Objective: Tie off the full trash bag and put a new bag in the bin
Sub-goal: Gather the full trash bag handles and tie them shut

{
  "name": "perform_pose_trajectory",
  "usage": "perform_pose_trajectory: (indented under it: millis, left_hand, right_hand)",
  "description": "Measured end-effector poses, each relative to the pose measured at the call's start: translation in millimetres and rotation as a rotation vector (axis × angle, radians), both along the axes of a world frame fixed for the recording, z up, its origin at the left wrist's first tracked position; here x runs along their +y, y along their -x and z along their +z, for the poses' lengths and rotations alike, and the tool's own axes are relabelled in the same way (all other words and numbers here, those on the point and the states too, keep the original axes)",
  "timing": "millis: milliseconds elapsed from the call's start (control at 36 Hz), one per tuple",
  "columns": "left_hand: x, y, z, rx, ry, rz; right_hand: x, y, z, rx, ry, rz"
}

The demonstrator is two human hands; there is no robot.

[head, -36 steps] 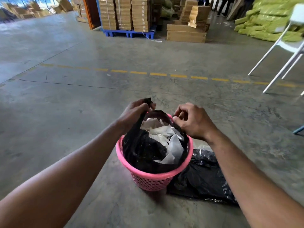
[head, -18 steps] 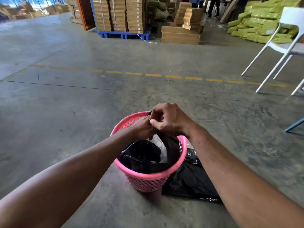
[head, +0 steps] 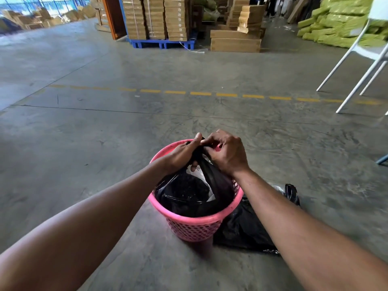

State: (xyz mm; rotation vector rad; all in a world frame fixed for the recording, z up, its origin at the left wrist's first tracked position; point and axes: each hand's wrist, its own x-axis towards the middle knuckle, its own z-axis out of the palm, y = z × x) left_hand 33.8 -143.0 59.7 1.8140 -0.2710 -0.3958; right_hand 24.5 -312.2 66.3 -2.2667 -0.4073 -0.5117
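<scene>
A pink perforated bin point(head: 195, 224) stands on the concrete floor with a full black trash bag point(head: 184, 192) inside it. White paper scraps show through the bag's narrowed mouth. My left hand point(head: 181, 154) and my right hand point(head: 227, 153) meet above the bin's far rim, both shut on the bag's gathered top edges, which are drawn up into a dark strand between them. A second black bag point(head: 245, 229) lies flat on the floor, touching the bin's right side.
A white chair point(head: 361, 57) stands at the right. Stacked cardboard boxes on a blue pallet point(head: 161, 43) and flat cartons point(head: 235, 42) sit far ahead. Green sacks point(head: 338, 24) are piled at the far right. A dashed yellow line point(head: 199, 93) crosses the floor.
My hands, apart on opposite bag edges a second ago, have come together above the bin, pulling the bag's mouth nearly closed over the paper.
</scene>
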Motion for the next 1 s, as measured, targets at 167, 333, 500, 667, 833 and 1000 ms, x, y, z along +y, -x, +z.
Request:
perform_pose_trajectory:
  millis: [167,333,500,667,833,1000]
  left_hand:
    - [7,-9,5,0.141,0.046,-0.012]
    - [6,-12,10,0.214,0.038,-0.066]
    - [6,-18,11,0.265,0.022,-0.155]
    - [19,-25,6,0.369,0.076,-0.146]
    - [12,-33,3,0.488,0.166,0.115]
    - [2,-26,16,0.360,-0.081,0.049]
  right_hand:
    - [-9,-1,-4,0.010,0.024,-0.046]
    - [-10,1,-3,-0.081,0.276,0.020]
    - [-3,-7,1,-0.082,0.379,-0.032]
    - [3,3,8,0.130,0.068,-0.108]
    - [33,43,-13,0.190,-0.151,-0.192]
    - [51,57,-56,0.273,-0.294,-0.301]
